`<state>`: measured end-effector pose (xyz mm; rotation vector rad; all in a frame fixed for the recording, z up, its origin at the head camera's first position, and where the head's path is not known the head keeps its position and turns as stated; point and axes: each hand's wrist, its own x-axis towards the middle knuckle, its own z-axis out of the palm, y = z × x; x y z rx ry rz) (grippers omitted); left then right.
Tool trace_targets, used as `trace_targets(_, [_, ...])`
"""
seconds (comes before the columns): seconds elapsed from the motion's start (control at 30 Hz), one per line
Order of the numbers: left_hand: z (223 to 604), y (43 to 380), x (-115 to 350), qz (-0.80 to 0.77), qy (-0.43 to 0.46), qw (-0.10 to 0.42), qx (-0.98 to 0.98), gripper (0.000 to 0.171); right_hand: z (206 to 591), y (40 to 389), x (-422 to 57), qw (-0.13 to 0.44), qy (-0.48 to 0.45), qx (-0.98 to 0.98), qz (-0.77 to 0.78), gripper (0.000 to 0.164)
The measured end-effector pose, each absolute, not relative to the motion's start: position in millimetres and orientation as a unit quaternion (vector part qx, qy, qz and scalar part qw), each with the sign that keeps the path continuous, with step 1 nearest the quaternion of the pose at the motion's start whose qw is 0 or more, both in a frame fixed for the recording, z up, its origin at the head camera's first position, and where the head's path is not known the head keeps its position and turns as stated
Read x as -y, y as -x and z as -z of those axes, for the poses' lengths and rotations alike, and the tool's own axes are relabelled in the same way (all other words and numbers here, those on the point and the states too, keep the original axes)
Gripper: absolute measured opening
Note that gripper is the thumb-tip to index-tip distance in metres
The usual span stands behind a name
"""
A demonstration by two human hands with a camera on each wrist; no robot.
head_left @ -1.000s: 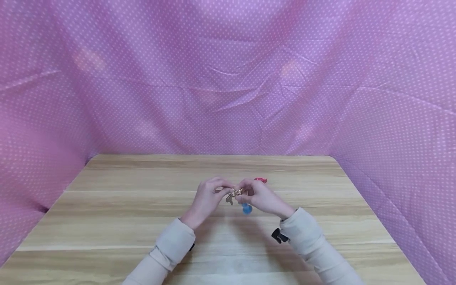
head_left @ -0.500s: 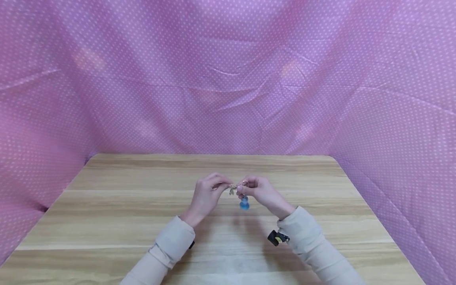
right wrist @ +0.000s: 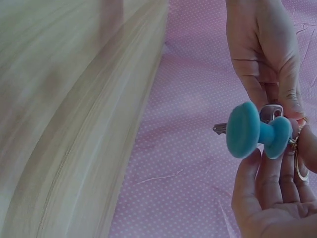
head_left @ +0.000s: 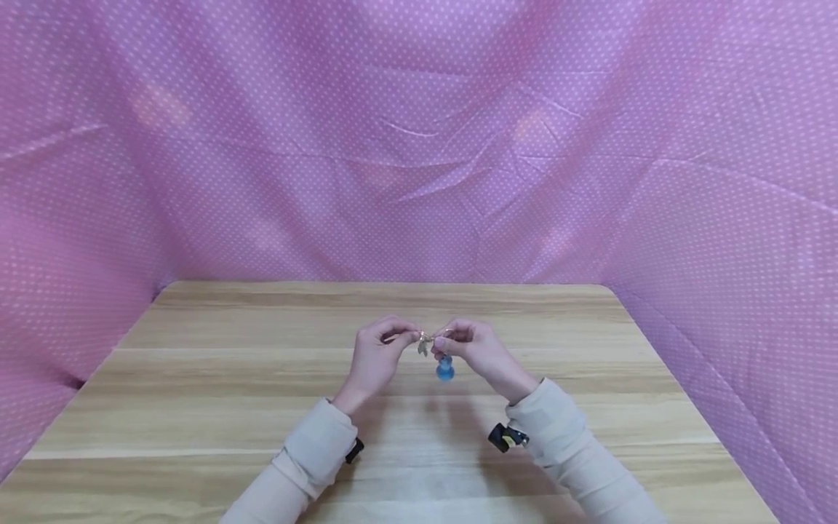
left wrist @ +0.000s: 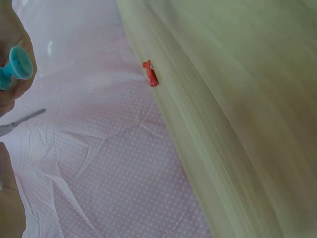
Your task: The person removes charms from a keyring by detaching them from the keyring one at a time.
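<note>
Both hands [head_left: 425,349] apparently on keyring [head_left: 427,340]

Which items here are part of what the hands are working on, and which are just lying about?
In hand: key ring, key and blue charm, pinched between left hand and right hand.
Lying about: small red piece on the table.

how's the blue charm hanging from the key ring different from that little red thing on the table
The blue charm is turquoise and spool-shaped, two round discs joined by a narrow waist; the red thing is a short red bar. The blue charm hangs in the air off the key ring between the left hand and right hand; the red thing lies untouched on the table. Both are small and look like plastic.
</note>
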<state>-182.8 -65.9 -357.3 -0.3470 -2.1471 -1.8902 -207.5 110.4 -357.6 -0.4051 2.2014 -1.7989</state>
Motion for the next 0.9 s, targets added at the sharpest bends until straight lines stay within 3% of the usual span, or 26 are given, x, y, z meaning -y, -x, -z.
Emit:
trace_targets(0.17, [359,183,64,0.688,0.075,0.084,0.717,0.009,357,206,-112,0.139,0.144,-0.756,0.623,0.021])
trace_targets(0.53, [383,197,64,0.697,0.111,0.069,0.705,0.019,358,205,-113,0.121,0.121,-0.768,0.617,0.019])
trace_targets(0.7, [387,199,66,0.621,0.167,0.109,0.758,0.017,358,204,-110,0.102,0.135,-0.774,0.611,0.016])
trace_targets(0.9, [385,195,65,0.471,0.244,0.232,0.815,0.011,362,204,-108,0.074,0.156,-0.791,0.587,0.016])
